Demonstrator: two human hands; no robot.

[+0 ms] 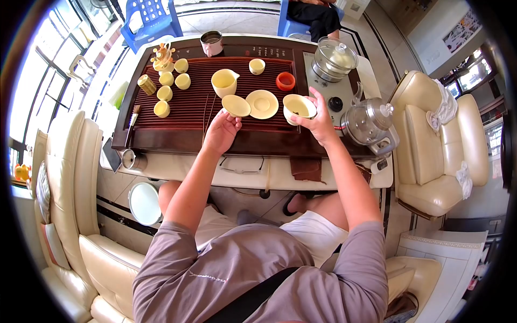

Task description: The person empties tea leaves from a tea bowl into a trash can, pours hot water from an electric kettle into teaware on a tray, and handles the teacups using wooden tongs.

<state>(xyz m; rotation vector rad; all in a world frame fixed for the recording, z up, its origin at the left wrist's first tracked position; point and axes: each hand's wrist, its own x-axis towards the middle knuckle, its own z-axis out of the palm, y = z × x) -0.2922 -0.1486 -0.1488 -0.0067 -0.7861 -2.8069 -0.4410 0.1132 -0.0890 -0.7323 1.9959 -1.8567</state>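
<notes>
My left hand is closed on a pale yellow gaiwan lid, held tilted over the slatted tea tray. In my right hand is the matching gaiwan bowl, gripped at its side with thumb and fingers. Some small dark bits show inside the bowl. Between the two hands, a round saucer lies on the tray. Just behind the lid stands a yellow pouring pitcher. A single small cup and a red-orange round bowl sit farther back.
Several small cups stand at the tray's left, near a brush. At right are a glass pot and a glass kettle. Eyeglasses and a brown cloth lie on the near edge. A seated person is across.
</notes>
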